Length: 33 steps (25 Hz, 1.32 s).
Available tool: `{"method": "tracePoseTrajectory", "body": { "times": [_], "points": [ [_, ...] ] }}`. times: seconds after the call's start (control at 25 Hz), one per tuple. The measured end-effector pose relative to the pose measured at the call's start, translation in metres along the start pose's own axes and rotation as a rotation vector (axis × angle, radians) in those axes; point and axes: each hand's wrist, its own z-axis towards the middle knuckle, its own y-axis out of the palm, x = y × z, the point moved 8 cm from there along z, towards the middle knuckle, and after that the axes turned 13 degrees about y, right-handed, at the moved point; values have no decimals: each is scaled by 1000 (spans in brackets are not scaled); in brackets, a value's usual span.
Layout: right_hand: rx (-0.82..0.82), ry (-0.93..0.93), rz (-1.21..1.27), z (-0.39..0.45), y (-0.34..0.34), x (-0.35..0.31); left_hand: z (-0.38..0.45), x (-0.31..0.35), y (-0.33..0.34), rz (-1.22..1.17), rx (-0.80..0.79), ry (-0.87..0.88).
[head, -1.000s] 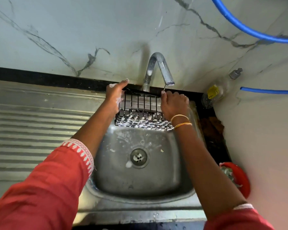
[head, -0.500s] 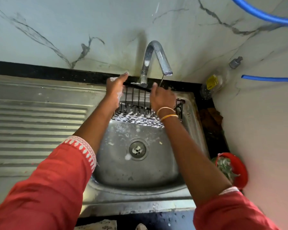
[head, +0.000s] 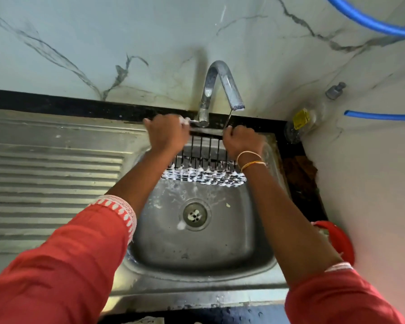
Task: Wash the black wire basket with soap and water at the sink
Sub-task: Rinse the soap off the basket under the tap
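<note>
The black wire basket (head: 205,152) is held over the back of the steel sink (head: 197,251), just below the tap (head: 222,78). White soap foam covers its lower wires. My left hand (head: 166,134) is closed over the basket's left end, its foamy fingertips close to the tap's lever (head: 197,122). My right hand (head: 242,141) grips the top rim at the right end, under the spout. A thin thread of water falls from the spout onto that hand. Both hands hide the basket's ends.
The drain (head: 194,215) sits mid-basin with foam beside it. A ribbed steel drainboard (head: 52,183) lies to the left. A clear bottle with a yellow label (head: 302,122) stands in the back right corner, a red bowl (head: 339,239) by the right wall, and blue hoses (head: 372,22) run overhead.
My right hand left the rim's right end, reached toward the middle under the spout, then closed on the rim again. My left hand curled tighter at the left end.
</note>
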Motion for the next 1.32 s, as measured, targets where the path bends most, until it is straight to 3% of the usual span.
{"method": "tracePoseTrajectory", "body": {
  "times": [0.08,0.2,0.32,0.4,0.44,0.52,0.64,0.72,0.88,0.96,1.04,1.08,1.2,1.32],
  "points": [
    [42,-83,-44,-15,-10,-29,-10,39,17,143,-110,189],
    [21,-161,55,-16,-19,-37,-9,39,17,25,-110,83],
    [-223,31,540,11,4,-1,-7,10,10,-38,-95,-38],
    [-286,218,897,17,14,4,-7,30,13,-12,-120,33],
    [-282,220,929,15,12,-7,-8,46,17,-53,-138,73],
    [-304,164,887,11,9,-27,-4,61,25,-284,-156,24],
    [-297,46,835,8,5,-17,4,25,36,-653,-126,-294],
    [-260,24,549,10,10,2,-3,12,42,-838,-120,-396],
    [-157,43,209,2,8,-17,2,33,31,-462,-118,-144],
    [-82,-44,215,2,-4,-17,6,19,23,-488,-55,-213],
    [-116,-43,321,7,-8,4,7,0,17,-593,0,-314],
    [-166,14,420,10,-5,13,8,1,12,-560,4,-273],
    [-151,189,717,8,-1,1,4,47,10,-136,-88,41],
    [-282,155,991,2,4,-24,5,44,19,-310,-169,-63]
  ]
}}
